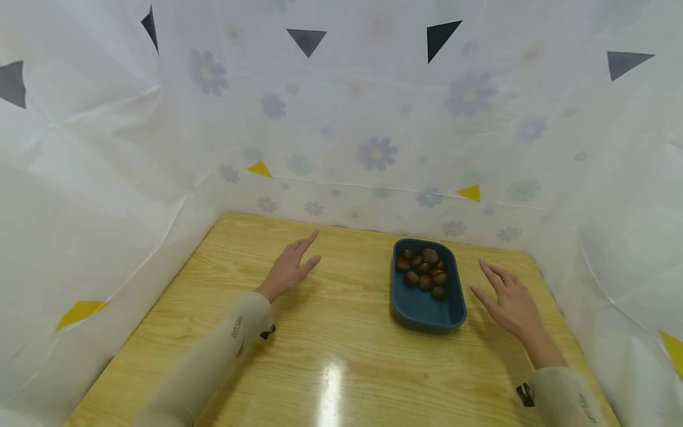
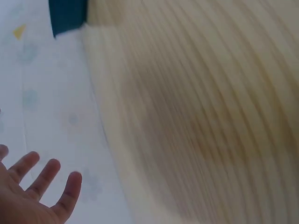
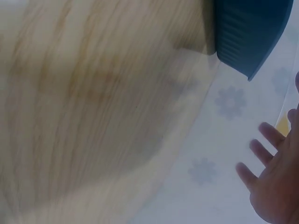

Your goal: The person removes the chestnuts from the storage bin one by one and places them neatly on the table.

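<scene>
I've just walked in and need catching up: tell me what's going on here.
Someone's left hand and right hand are open over the table, holding nothing. The right hand is near the blue tray, not touching it; the left is farther off, on the tray's other side. The tray stands on the table with chestnuts gathered toward its far end.

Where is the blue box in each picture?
Head: the box is right of the middle, just left of the right hand.
Left wrist: part of the box is at the top, left of the middle, cut off by the top edge.
Right wrist: part of the box is at the top right, also cut off.
Shared landmark: the table edge against the pale sheet.
</scene>
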Action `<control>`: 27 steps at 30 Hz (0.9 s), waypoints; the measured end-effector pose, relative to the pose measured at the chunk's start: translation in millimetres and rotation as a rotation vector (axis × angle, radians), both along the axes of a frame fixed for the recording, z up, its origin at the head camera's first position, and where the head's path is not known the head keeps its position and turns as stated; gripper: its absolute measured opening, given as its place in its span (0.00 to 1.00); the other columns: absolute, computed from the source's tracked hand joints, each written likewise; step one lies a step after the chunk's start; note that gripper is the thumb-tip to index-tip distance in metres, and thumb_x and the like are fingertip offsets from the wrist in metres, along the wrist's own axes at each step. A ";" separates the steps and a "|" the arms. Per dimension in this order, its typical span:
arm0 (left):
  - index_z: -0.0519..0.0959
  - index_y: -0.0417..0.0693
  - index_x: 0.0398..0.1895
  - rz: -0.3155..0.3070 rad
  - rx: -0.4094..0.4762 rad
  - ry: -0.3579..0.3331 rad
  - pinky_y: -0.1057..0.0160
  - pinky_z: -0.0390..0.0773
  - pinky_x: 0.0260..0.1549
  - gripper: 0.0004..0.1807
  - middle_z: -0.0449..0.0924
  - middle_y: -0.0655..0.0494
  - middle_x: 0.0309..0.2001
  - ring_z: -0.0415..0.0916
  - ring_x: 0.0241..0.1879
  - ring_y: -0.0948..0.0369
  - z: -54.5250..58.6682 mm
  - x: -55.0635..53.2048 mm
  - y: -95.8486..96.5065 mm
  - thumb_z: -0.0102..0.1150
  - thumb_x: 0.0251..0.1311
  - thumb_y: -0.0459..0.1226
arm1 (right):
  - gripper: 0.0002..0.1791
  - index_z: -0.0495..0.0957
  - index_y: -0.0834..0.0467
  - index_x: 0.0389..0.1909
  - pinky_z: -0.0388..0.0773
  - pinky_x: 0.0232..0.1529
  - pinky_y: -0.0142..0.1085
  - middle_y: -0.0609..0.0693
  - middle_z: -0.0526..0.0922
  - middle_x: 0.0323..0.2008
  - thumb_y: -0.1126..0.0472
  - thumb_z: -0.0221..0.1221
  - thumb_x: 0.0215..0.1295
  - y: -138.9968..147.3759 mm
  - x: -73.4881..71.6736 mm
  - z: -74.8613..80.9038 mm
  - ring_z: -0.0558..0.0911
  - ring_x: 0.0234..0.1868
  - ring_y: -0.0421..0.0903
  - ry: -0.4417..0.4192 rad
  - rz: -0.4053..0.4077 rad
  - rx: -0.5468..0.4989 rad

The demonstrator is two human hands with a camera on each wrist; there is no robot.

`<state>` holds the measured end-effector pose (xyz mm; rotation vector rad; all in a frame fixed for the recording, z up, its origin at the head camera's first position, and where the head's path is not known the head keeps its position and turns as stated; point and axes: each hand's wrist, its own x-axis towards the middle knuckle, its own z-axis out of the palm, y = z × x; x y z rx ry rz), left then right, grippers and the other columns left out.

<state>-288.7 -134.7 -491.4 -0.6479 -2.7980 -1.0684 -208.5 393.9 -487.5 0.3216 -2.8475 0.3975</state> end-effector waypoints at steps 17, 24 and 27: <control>0.54 0.66 0.83 -0.261 0.323 -0.288 0.52 0.84 0.54 0.32 0.74 0.51 0.69 0.77 0.60 0.54 13.4 11.1 137.4 0.47 0.81 0.51 | 0.33 0.55 0.57 0.82 0.77 0.41 0.45 0.61 0.83 0.50 0.46 0.44 0.85 -20.3 -18.6 -14.5 0.82 0.45 0.52 -0.254 0.043 -0.273; 0.53 0.64 0.83 -0.333 0.469 -0.431 0.45 0.84 0.56 0.33 0.73 0.50 0.68 0.79 0.58 0.44 16.6 15.5 175.6 0.49 0.80 0.50 | 0.33 0.54 0.56 0.83 0.74 0.37 0.38 0.57 0.82 0.45 0.48 0.46 0.85 -21.7 -20.7 -19.4 0.79 0.41 0.47 -0.303 0.054 -0.382; 0.55 0.61 0.83 -0.324 0.509 -0.485 0.47 0.85 0.57 0.32 0.75 0.49 0.65 0.81 0.56 0.46 20.0 16.2 190.0 0.50 0.81 0.48 | 0.34 0.53 0.57 0.83 0.72 0.32 0.36 0.55 0.80 0.41 0.48 0.46 0.85 -21.4 -22.9 -20.0 0.77 0.35 0.49 -0.329 0.066 -0.449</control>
